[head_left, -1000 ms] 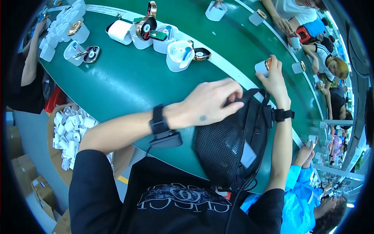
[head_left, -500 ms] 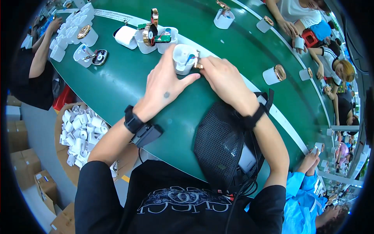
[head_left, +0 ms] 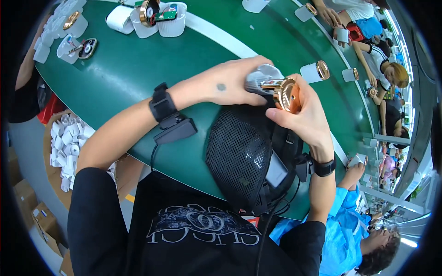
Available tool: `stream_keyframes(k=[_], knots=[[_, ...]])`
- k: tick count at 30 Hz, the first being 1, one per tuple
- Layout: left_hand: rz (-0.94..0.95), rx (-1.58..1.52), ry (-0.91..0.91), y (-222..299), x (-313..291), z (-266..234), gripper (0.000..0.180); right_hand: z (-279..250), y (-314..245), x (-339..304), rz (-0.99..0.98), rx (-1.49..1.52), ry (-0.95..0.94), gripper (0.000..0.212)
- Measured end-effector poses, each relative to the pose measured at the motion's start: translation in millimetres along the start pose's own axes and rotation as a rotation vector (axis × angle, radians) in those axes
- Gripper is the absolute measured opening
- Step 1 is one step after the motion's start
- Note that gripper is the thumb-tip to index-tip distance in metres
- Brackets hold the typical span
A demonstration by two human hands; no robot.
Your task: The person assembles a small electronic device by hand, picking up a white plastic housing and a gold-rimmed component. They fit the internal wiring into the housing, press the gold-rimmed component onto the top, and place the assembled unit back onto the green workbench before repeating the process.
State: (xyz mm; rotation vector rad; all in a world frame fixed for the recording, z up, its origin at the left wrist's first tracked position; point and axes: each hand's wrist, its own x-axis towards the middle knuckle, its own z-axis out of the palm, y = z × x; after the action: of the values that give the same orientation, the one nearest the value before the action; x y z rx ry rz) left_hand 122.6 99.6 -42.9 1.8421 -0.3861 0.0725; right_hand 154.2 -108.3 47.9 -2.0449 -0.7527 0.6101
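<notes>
My left hand [head_left: 230, 83] is closed around a white plastic cup-shaped housing [head_left: 263, 73], which is tilted, its opening facing my right hand. My right hand [head_left: 309, 110] grips a round gold-rimmed cap [head_left: 286, 95] by its edge. The cap is close beside the housing's mouth, with a narrow part reaching from it toward the opening; whether the two touch, I cannot tell. Both hands are above the far end of a black mesh bag [head_left: 239, 152] on the green table [head_left: 179, 73].
At the far left stand open housings with green circuit boards [head_left: 166, 12] and a housing beside a dark round part [head_left: 87, 48]. A gold-capped housing [head_left: 315, 71] is beyond my right hand. White pieces [head_left: 66, 142] fill a cardboard box [head_left: 126, 172]. Co-workers sit along the right.
Both hands have moved right and nearer with the housing, which is now tilted. The gold-rimmed cap now shows in my right hand. The view has shifted, so table items appear farther left.
</notes>
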Motion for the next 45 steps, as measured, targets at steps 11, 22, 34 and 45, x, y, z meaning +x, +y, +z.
stream_keyframes(k=[11,22,34,45], knots=[[-0.055,-0.137,-0.089,-7,17,16,0.056,-4,23,6,0.032,0.290,0.106,0.051],[-0.026,-0.232,-0.045,-17,27,23,0.041,1,22,6,-0.158,-0.408,0.269,0.056],[0.055,0.014,-0.124,-20,22,22,0.056,-29,36,9,-0.286,-0.534,0.083,0.072],[0.116,-0.208,-0.095,-36,27,26,0.057,-27,34,5,-0.202,-0.660,0.117,0.076]])
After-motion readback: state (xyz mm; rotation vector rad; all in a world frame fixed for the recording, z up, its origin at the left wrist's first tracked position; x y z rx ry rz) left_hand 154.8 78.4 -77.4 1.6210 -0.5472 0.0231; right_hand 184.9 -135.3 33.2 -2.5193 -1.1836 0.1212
